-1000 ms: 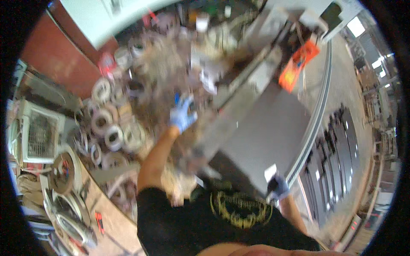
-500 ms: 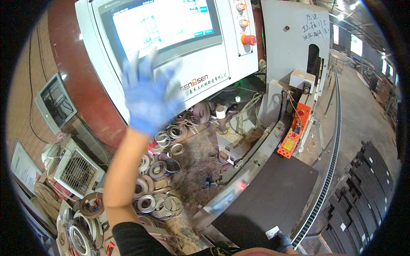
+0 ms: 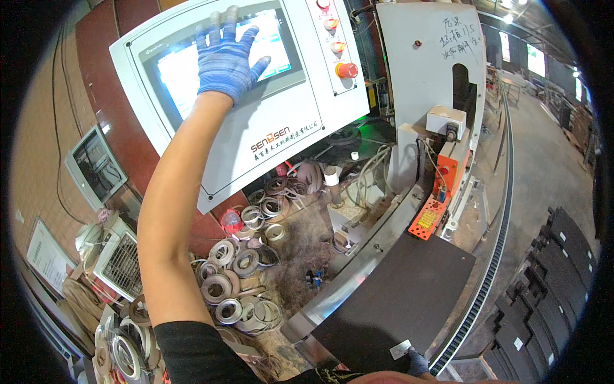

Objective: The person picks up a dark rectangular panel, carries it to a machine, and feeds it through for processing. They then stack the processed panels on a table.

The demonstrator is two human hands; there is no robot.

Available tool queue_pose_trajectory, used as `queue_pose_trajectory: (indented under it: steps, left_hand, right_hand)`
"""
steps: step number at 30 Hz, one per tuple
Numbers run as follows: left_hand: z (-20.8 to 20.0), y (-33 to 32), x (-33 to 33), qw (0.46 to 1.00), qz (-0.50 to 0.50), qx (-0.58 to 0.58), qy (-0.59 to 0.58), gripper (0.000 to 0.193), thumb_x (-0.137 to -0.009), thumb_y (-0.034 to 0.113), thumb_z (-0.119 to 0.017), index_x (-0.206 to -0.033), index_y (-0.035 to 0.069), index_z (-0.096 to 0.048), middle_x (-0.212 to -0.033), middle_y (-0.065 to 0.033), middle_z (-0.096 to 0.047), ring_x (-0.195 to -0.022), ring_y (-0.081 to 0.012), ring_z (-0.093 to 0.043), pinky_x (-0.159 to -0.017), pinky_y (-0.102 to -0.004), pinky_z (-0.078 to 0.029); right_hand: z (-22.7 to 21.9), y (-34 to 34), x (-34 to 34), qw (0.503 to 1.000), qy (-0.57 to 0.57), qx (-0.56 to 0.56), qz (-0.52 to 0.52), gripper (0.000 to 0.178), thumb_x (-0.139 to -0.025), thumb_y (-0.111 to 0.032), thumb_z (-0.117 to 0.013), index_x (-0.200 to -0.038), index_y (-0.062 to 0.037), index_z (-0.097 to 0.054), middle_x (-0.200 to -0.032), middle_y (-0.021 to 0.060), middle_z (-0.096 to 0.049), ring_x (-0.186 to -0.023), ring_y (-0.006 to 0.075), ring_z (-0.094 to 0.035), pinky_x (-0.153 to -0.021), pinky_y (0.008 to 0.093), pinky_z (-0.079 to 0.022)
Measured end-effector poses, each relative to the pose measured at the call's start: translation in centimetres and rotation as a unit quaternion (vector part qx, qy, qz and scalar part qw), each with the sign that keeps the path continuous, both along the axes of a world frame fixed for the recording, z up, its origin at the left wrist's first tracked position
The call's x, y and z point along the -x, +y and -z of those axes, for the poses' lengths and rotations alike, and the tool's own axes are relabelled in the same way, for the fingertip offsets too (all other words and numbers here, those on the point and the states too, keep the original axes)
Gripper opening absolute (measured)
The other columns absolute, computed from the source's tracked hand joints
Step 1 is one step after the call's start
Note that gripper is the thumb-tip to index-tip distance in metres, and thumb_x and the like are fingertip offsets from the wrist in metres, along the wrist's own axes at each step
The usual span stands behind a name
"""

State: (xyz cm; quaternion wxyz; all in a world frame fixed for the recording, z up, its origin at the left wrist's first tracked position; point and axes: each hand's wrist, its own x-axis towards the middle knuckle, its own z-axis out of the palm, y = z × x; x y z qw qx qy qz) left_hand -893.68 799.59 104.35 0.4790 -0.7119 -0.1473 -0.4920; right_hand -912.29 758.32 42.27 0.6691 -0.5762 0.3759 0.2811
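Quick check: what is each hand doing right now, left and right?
Left hand: open, gloved fingers spread against the touchscreen, holding nothing.
Right hand: mostly hidden at the dark panel; its grip cannot be told.

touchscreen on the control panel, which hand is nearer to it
Left. The left hand, in a blue glove, is raised with its fingers spread against the touchscreen. The right hand is far below, on the near corner of the dark panel.

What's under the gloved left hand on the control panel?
The left hand lies flat on the lit touchscreen. Bright screen shows around the fingers; whatever is displayed beneath the palm is covered. The red buttons sit clear to its right.
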Motion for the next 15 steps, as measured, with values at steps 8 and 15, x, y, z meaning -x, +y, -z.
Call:
queue_pose_trajectory:
  steps: [8,15]
  left_hand:
    - [11.9,-3.8,-1.3,0.884,0.331,0.17,0.283,0.061,-0.08,0.053,-0.055,-0.128,0.016,-0.052,-0.145,-0.0133,-0.033,-0.134,-0.0357,-0.027,-0.11,-0.0459,-0.019]
    - [46.4,1.2,11.4,0.605,0.205,0.559,0.529,0.076,-0.085,0.046,-0.057,-0.141,0.003,-0.029,-0.139,-0.023,-0.039,-0.127,-0.0356,-0.039,-0.106,-0.0405,-0.032]
  right_hand:
    - [-0.8,0.3,-0.1,0.995,-0.049,-0.041,0.071,0.03,-0.091,-0.027,-0.059,-0.104,-0.0002,-0.061,-0.09,0.011,-0.064,-0.081,0.0233,-0.062,-0.072,0.037,-0.051]
    - [-2.3,1.0,-0.5,0.997,-0.024,-0.04,0.06,0.038,-0.084,-0.024,-0.067,-0.113,-0.0011,-0.057,-0.097,0.0113,-0.063,-0.084,0.0226,-0.059,-0.077,0.0361,-0.049]
